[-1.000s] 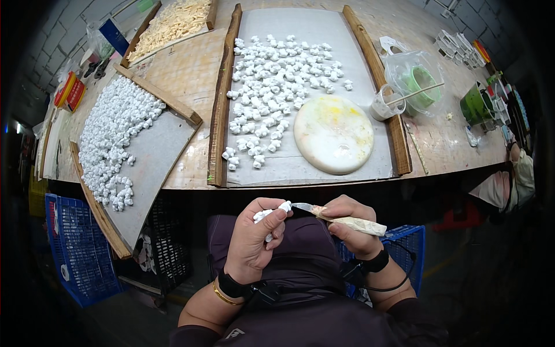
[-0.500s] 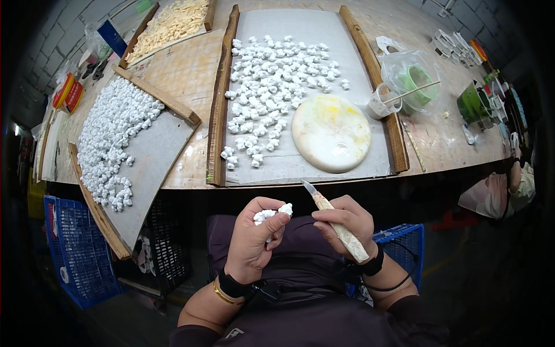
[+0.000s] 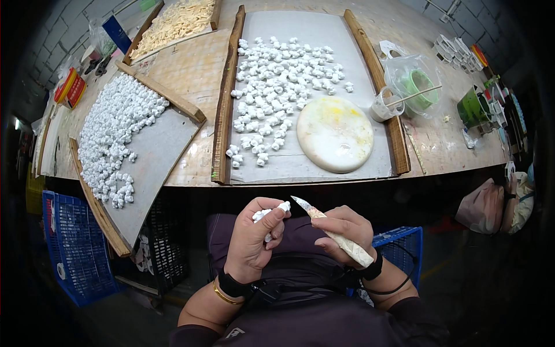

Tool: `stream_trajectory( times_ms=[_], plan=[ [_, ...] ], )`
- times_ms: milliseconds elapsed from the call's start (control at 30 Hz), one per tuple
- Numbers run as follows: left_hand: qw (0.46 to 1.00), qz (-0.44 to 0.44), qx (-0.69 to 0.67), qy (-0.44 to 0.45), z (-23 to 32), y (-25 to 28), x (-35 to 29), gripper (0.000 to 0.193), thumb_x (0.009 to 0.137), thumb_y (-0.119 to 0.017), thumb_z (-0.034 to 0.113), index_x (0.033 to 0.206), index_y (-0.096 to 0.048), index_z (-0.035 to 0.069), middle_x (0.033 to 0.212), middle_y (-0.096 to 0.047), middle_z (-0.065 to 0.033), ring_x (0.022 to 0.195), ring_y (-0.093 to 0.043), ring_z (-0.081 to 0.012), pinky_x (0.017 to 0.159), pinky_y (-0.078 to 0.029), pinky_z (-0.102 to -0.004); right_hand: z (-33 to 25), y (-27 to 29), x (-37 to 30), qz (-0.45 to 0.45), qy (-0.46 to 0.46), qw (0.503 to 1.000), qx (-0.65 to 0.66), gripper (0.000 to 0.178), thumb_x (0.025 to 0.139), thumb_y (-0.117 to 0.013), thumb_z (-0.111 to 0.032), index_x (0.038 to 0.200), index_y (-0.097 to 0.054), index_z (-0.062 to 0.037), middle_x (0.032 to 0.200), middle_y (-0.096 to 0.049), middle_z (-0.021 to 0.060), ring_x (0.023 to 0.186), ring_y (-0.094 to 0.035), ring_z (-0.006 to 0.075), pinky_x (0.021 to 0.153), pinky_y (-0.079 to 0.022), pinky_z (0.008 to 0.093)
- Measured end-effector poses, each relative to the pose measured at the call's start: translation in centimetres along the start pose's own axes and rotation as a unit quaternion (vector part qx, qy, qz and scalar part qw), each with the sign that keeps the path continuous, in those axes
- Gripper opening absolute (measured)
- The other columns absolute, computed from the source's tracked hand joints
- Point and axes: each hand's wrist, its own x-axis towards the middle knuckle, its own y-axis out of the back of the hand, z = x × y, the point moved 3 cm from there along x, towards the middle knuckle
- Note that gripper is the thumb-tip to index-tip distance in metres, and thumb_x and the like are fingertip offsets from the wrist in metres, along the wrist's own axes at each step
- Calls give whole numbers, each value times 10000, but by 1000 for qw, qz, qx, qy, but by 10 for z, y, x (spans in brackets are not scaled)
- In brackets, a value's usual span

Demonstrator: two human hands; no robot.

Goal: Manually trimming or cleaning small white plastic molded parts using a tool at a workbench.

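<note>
Desk (image 3: 191,163) set at 12 o'clock from hands. Tray (image 3: 283,173) laid on it, railed in wood, probably so loose pieces are contained. Disc (image 3: 335,134) placed at tray's 5 o'clock, perhaps for easy reach. Left hand (image 3: 254,237) curled; right hand (image 3: 357,228), at its 3 o'clock, wrapped around knife (image 3: 351,248); blade aimed toward 10 o'clock. White pieces (image 3: 262,214) gripped in left hand, one pinched at fingertips, likely for exposure, just beside blade.

A red-and-yellow box (image 3: 70,89) sits on the table (image 3: 457,153).
</note>
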Motion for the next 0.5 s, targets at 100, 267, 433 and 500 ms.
stream_trajectory(
  times_ms=[100,267,433,500],
  plan=[
    [1000,3,-5,0,0,1,0,116,882,-650,49,970,-586,8,838,-620,-101,538,-475,-59,390,-319,-157,-1,-3,0,-7,11,1000,10,342,742,-795,-158,1040,-689,-27,869,-651,102,696,-631,202,592,-513,276],
    [1000,-1,-15,9,0,2,0,114,889,-646,67,970,-590,8,844,-623,-101,533,-468,-54,390,-318,-155,0,-6,0,-5,18,1000,13,353,740,-796,-163,1047,-686,-28,877,-657,104,679,-632,199,582,-511,275],
    [999,-2,-22,24,2,1,-1,119,898,-643,95,968,-593,12,857,-626,-102,535,-468,-52,389,-318,-151,2,-10,-2,0,29,1000,-1,372,724,-806,-161,1052,-685,-35,895,-666,101,647,-613,184,558,-497,268],
    [999,-9,-33,27,2,1,-2,120,898,-644,98,967,-594,13,861,-626,-104,537,-471,-52,389,-318,-151,2,-10,-2,-8,34,999,-24,372,715,-809,-157,1047,-687,-40,912,-673,102,629,-602,176,548,-490,264]
  ],
)
